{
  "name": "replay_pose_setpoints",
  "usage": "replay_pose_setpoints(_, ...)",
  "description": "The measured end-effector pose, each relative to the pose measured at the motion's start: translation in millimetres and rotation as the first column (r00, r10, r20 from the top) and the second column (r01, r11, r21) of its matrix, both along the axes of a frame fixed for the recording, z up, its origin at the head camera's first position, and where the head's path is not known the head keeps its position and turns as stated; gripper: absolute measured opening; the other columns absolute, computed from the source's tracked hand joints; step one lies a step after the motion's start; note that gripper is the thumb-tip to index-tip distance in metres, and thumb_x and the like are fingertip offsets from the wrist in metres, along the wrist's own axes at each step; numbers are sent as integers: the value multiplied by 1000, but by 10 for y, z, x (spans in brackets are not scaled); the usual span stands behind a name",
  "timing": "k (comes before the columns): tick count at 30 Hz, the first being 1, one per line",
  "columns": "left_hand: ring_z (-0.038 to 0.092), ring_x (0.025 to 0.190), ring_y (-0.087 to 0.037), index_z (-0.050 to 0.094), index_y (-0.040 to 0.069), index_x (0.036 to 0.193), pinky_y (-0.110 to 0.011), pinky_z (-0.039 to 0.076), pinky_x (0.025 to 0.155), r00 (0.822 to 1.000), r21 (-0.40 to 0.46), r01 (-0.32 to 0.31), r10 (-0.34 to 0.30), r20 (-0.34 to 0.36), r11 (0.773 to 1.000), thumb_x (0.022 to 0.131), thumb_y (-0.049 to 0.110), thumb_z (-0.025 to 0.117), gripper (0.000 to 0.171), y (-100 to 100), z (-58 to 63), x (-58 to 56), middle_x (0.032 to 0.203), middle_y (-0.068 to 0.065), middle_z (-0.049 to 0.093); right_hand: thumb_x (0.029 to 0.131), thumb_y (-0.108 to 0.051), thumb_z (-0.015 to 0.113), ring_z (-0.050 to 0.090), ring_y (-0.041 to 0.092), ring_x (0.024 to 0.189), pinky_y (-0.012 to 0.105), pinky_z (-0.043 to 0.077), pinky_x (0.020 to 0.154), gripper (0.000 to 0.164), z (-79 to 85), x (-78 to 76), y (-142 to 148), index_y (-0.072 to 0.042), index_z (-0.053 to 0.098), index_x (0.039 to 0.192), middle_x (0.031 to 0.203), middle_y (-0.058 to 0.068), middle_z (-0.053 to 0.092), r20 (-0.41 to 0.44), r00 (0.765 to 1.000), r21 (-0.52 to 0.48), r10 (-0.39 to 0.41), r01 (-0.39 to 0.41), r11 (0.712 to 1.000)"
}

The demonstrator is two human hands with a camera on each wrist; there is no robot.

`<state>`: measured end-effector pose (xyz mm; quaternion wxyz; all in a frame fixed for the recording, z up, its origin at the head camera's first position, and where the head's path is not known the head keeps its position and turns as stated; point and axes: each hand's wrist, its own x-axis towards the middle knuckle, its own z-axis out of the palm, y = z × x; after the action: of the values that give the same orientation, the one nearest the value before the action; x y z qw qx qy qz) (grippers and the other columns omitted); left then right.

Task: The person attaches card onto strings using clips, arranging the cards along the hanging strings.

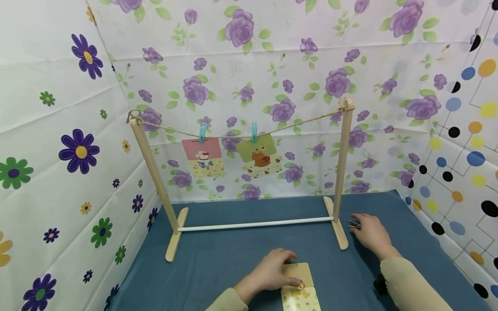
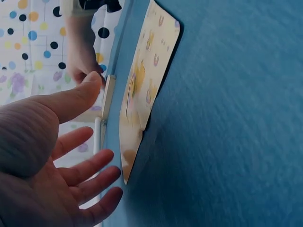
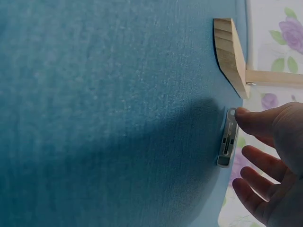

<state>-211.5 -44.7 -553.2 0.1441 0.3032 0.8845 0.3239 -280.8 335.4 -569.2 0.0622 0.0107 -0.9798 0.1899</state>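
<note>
A yellow card (image 1: 301, 298) with a small animal drawing and a crease across it lies on the blue cloth. My left hand (image 1: 271, 270) hovers at its left side, thumb over the drawing and fingers spread; the left wrist view shows a gap between palm and card (image 2: 137, 90). Beyond the right foot of a wooden stand, my right hand (image 1: 372, 233) reaches to a clothespin (image 3: 227, 139) lying on the cloth. Its thumb tip is right at the clothespin's upper end, and the other fingers are loosely bent beside it.
A wooden stand with two posts (image 1: 342, 166) and a white bottom rod (image 1: 256, 225) holds a sagging twine (image 1: 303, 125). From it hang a pink card (image 1: 202, 151) and a green card (image 1: 256, 151), under blue clothespins (image 1: 254, 131). Patterned cloth walls enclose the table (image 1: 233, 255).
</note>
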Motion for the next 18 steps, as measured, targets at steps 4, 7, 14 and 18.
replay_pose_setpoints(4,57,113,-10,69,26,139,-42,51,94,997,-110,-5,-3,-74,994,84,54,91,66,52,28,34,125,7,64,98,-16,80,55,59,121,72,48,92,53,0,-40,-13,6,62,142,138,39,58,16,1000,27,-6,6,1000)
replay_pose_setpoints(7,57,112,-11,69,28,138,-41,51,90,995,-166,-5,-12,-102,986,81,54,93,67,85,46,48,125,8,63,97,-17,81,58,57,117,69,52,88,53,-2,-65,-17,7,63,141,134,38,60,25,1000,39,-4,3,999)
replay_pose_setpoints(14,54,105,-8,70,29,137,-38,50,84,993,-228,17,-42,-107,973,76,56,96,72,131,53,40,121,9,62,96,-19,82,60,55,114,67,53,86,55,15,-114,-29,7,63,141,131,36,62,65,998,77,-21,16,997)
replay_pose_setpoints(18,51,102,-8,68,31,138,-38,47,83,995,-256,13,-37,-92,967,72,55,99,76,163,28,28,120,10,61,96,-21,82,57,58,117,71,50,89,60,41,-129,-41,9,60,143,134,38,60,101,993,99,-63,53,994)
